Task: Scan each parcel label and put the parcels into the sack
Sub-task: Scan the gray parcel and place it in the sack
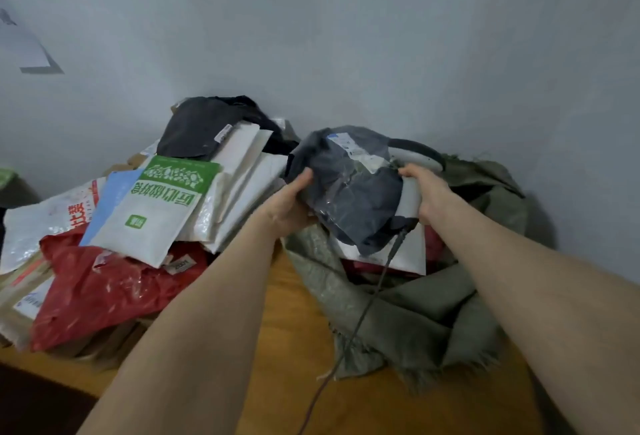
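My left hand (289, 204) grips the left edge of a dark grey plastic parcel (349, 199), thumb on top. The parcel is held up over the open mouth of the olive-green woven sack (426, 317). A white label (360, 154) sits on the parcel's upper face. My right hand (427, 192) holds the grey handle of a barcode scanner (414, 157) against the parcel's right side. The scanner's dark cable (363, 313) hangs down across the sack. A white parcel (412, 254) and a red one lie inside the sack.
A heap of unsorted parcels fills the left of the wooden table (294, 348): a green-and-white bag (156, 206), a red bag (104, 289), a black bag (197, 130), several white envelopes. A grey wall stands close behind.
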Demonstrator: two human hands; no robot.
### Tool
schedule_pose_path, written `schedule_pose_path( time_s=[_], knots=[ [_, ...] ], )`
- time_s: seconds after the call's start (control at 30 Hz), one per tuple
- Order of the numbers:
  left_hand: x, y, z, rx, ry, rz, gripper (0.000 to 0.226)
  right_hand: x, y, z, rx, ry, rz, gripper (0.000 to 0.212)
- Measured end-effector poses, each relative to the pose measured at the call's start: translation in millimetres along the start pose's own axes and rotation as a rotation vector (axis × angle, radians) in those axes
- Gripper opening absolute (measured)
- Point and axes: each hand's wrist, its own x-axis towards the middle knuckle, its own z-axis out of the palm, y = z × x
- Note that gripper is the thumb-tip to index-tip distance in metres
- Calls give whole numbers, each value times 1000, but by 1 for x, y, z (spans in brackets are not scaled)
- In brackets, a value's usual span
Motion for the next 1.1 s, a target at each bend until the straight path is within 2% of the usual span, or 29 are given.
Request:
schedule_pose_path(
  time_s=[0.03,0.07,0.13,0.2,0.27,0.33,0.37,0.43,0.53,0.6,0.7,0.77,0.83,0.97,1.07,1.1],
  knots=[
    [6,4,-5,-59,-53,4,77,12,-2,-12,-22,23,-3,88],
    [12,9,-8,-129,-77,-11,95,22,-4,-25,-38,52,-12,91],
    [23,19,-4,-188,-106,-82,109,24,-9,-42,-77,72,-34,71],
    [31,23,15,-10,-67,-206,91,18,-11,-51,-139,33,6,59],
    [37,22,38,289,33,-324,55,17,-9,-53,-184,-21,28,58],
    [48,14,51,521,174,-327,36,20,-5,-55,-223,-42,28,62],
    [56,9,53,599,231,-295,37,19,-4,-56,-230,-17,17,64],
    [65,4,59,657,244,-261,43,14,-2,-60,-218,37,-13,64],
    [74,8,59,705,190,-263,43,15,-1,-74,-166,154,-42,56],
    [79,15,57,796,131,-299,46,16,-3,-86,-141,239,-59,59],
    [86,20,63,950,46,-377,41,27,-1,-102,-235,345,-57,99],
    [91,19,76,1015,31,-418,38,55,6,-117,-327,401,-60,113],
    [99,13,91,1101,35,-446,42,55,6,-120,-396,414,-18,121],
    [122,-3,108,1252,37,-474,46,62,5,-123,-632,453,65,105],
    [134,-5,107,1315,46,-498,40,86,13,-132,-505,388,93,120],
    [136,-5,106,1324,58,-509,36,94,16,-134,-445,357,91,117]
  ],
)
